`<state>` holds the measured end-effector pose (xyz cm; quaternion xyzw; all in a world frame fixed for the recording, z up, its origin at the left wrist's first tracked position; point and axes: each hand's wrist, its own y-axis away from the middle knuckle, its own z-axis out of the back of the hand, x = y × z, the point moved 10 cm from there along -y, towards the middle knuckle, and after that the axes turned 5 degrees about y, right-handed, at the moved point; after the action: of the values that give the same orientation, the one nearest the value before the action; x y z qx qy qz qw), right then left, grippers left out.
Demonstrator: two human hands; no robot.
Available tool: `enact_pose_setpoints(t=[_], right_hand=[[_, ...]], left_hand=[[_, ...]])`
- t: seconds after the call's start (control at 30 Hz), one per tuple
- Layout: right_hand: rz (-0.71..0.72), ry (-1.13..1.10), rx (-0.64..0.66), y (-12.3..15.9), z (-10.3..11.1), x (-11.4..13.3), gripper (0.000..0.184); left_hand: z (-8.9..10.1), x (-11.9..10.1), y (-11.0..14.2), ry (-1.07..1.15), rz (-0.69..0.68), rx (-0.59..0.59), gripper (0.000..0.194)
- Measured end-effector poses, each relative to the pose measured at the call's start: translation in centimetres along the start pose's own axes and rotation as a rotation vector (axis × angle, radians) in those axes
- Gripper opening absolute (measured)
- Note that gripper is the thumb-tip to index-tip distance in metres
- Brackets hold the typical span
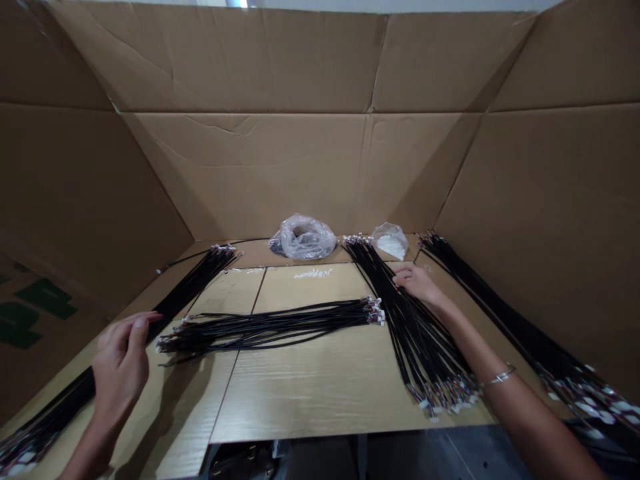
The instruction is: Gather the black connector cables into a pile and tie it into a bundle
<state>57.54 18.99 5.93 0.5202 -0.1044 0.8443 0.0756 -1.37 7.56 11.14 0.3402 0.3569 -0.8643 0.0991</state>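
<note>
- Four black cable bundles (270, 327) lying on a wood-grain board (310, 400)
- Right hand (415, 283) resting open on the slanted bundle (425, 340)
- Left hand (120, 367) hovering open over the left bundle (185, 307)
- Two plastic bags (303, 237) sitting beyond, cardboard walls (210, 60) standing around

Cardboard panels (215, 60) stand behind and to both sides of a wood-grain tabletop (310, 400). Four bundles of connector cables lie on it. The crosswise bundle (270, 327) sits in the middle, and the lengthwise bundle (425, 347) lies just to its right. The left-edge bundle (190, 293) and right-edge bundle (500, 310) run along the sides. Behind them, at the back, sit a plastic bag (303, 238) and, to its right, a smaller plastic bag (390, 240). The left hand (120, 370) is over the left-edge bundle (beside the crosswise bundle's left end); the right hand (417, 283) lies on the lengthwise bundle.
</note>
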Motion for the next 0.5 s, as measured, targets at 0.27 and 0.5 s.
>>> enact_pose_setpoints(t=[0.27,0.5], right_hand=[[0.335,-0.158,-0.367,4.1,9.5,10.8,0.029],[0.418,-0.561,-0.318,6.0,7.2,14.9,0.025]], left_hand=[[-2.5,-6.8,1.2,0.048,-0.186,0.077,0.034],[-6.3,-11.9,2.5,0.145,-0.253,0.319,0.038]])
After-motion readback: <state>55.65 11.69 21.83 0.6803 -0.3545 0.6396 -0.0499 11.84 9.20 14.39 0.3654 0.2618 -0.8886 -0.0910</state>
